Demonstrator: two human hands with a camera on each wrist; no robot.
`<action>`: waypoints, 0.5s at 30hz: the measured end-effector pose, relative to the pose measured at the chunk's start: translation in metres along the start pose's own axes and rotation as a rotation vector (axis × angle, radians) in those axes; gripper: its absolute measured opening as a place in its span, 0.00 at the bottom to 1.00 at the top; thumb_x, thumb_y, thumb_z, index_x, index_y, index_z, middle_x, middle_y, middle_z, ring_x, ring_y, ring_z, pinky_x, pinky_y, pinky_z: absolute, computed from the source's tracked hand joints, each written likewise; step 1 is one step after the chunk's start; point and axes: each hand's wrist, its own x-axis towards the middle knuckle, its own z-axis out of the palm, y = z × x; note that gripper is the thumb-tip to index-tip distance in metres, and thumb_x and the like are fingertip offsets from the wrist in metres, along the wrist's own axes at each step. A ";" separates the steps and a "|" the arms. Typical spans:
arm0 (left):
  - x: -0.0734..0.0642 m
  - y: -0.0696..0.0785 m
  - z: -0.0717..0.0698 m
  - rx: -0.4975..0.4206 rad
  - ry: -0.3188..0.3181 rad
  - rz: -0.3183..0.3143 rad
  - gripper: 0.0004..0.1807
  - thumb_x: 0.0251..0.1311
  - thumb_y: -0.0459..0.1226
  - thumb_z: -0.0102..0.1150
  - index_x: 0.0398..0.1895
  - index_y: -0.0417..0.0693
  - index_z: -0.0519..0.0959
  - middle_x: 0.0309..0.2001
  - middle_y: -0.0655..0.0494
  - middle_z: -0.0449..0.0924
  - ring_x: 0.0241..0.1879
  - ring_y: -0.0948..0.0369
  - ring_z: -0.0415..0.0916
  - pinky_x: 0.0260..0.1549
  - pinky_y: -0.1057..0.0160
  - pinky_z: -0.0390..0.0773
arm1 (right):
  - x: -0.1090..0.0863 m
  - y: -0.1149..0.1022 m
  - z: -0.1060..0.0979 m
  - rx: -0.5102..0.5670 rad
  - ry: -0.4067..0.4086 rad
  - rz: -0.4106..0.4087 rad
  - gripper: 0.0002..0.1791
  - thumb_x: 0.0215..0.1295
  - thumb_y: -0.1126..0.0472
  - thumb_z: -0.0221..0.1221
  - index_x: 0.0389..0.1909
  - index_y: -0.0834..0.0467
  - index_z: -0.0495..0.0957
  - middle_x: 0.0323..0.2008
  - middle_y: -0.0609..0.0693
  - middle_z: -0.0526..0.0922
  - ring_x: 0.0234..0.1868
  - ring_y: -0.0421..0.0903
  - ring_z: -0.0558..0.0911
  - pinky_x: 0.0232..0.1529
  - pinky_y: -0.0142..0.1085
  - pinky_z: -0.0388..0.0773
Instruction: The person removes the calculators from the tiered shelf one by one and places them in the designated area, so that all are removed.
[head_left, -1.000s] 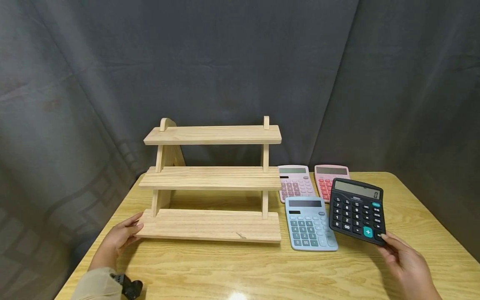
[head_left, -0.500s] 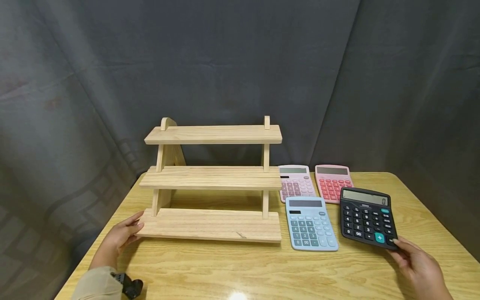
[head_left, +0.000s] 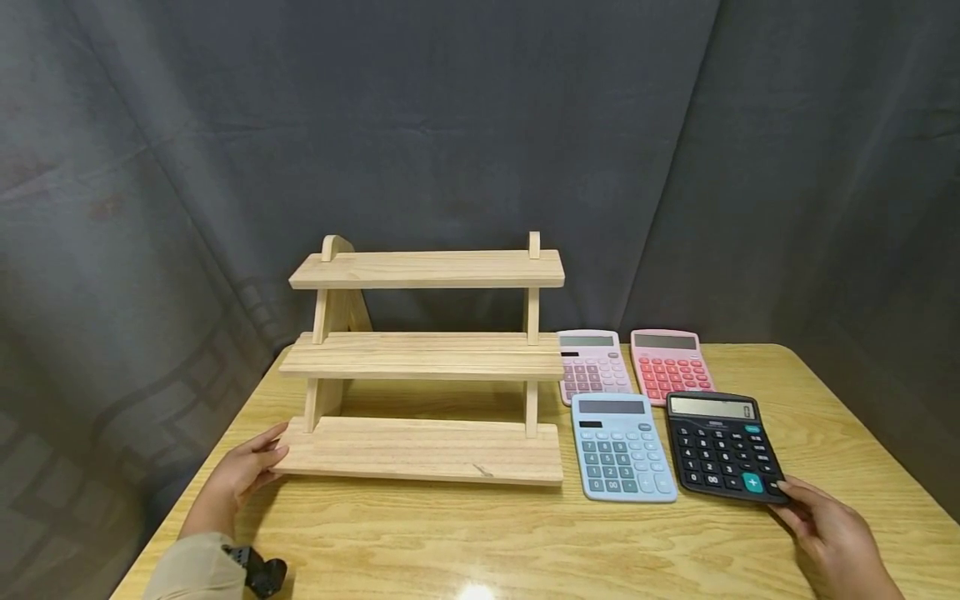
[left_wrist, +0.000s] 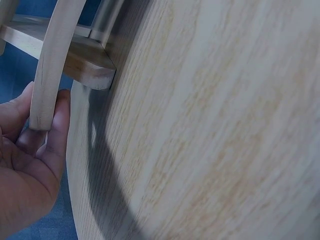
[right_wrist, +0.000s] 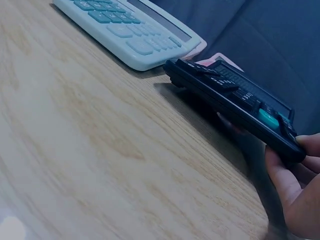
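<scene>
At its lower right corner, a black calculator [head_left: 723, 450] is pinched between the thumb and fingers of my right hand [head_left: 836, 533]. In the right wrist view the calculator [right_wrist: 235, 102] tilts, its gripped side raised off the tabletop. Just left of it lies a light blue calculator [head_left: 622, 450]. My left hand [head_left: 236, 475] holds the left end of the bottom board of a three-tier wooden shelf [head_left: 420, 446]. Thumb and fingers close round that board end [left_wrist: 47, 95] in the left wrist view.
Behind the blue and black calculators lie a pale pink calculator [head_left: 592, 367] and a pink one with red keys [head_left: 667, 362]. The wooden table [head_left: 450, 533] carries everything. A grey curtain [head_left: 465, 125] hangs behind it.
My right hand moved the black calculator right, then slightly back left, and lowered it beside the blue one. More of the red-keyed calculator shows. My left hand stays on the shelf.
</scene>
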 end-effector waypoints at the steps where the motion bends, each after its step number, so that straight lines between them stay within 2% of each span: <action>1: 0.000 0.000 0.000 0.007 0.000 -0.001 0.38 0.55 0.38 0.54 0.63 0.35 0.47 0.48 0.44 0.66 0.30 0.69 0.72 0.30 0.67 0.71 | -0.001 0.000 0.001 -0.151 0.047 -0.070 0.23 0.57 0.69 0.53 0.52 0.77 0.63 0.53 0.74 0.59 0.52 0.64 0.64 0.38 0.43 0.69; 2: 0.001 0.000 0.000 0.008 -0.003 0.001 0.38 0.55 0.38 0.54 0.63 0.36 0.47 0.49 0.42 0.65 0.30 0.69 0.72 0.30 0.67 0.71 | -0.001 0.000 0.001 -0.290 0.098 -0.139 0.20 0.56 0.70 0.54 0.47 0.79 0.66 0.49 0.76 0.63 0.47 0.69 0.65 0.38 0.47 0.68; 6: 0.002 0.001 0.000 0.037 0.000 -0.003 0.35 0.57 0.38 0.52 0.63 0.37 0.47 0.53 0.38 0.61 0.30 0.70 0.72 0.31 0.67 0.71 | 0.000 -0.001 0.001 -0.308 0.095 -0.174 0.23 0.61 0.60 0.51 0.47 0.78 0.66 0.49 0.75 0.63 0.48 0.69 0.64 0.40 0.53 0.64; 9: 0.002 0.001 0.000 0.038 0.001 -0.006 0.34 0.58 0.36 0.51 0.63 0.37 0.48 0.52 0.39 0.62 0.30 0.70 0.71 0.30 0.67 0.71 | 0.005 -0.002 -0.001 -0.384 0.086 -0.206 0.29 0.62 0.52 0.48 0.46 0.78 0.67 0.48 0.76 0.64 0.47 0.70 0.64 0.40 0.56 0.63; 12: 0.002 0.000 -0.001 0.028 -0.002 -0.005 0.35 0.57 0.37 0.52 0.63 0.37 0.47 0.50 0.42 0.64 0.30 0.69 0.71 0.30 0.67 0.71 | 0.010 -0.002 -0.004 -0.445 0.057 -0.216 0.30 0.60 0.52 0.50 0.46 0.78 0.67 0.48 0.75 0.64 0.47 0.70 0.64 0.41 0.57 0.63; 14: 0.002 -0.001 -0.001 0.012 -0.001 -0.008 0.36 0.56 0.37 0.53 0.63 0.36 0.48 0.48 0.45 0.66 0.30 0.69 0.72 0.30 0.67 0.71 | 0.012 -0.003 -0.004 -0.485 0.080 -0.265 0.25 0.57 0.58 0.55 0.44 0.79 0.68 0.46 0.75 0.67 0.46 0.69 0.66 0.40 0.56 0.64; 15: 0.002 -0.001 -0.001 0.004 -0.001 -0.008 0.36 0.55 0.38 0.54 0.63 0.36 0.48 0.47 0.47 0.67 0.30 0.68 0.72 0.30 0.67 0.71 | 0.013 -0.005 -0.005 -0.358 0.021 -0.194 0.26 0.58 0.59 0.53 0.49 0.78 0.65 0.51 0.74 0.63 0.45 0.61 0.71 0.41 0.53 0.66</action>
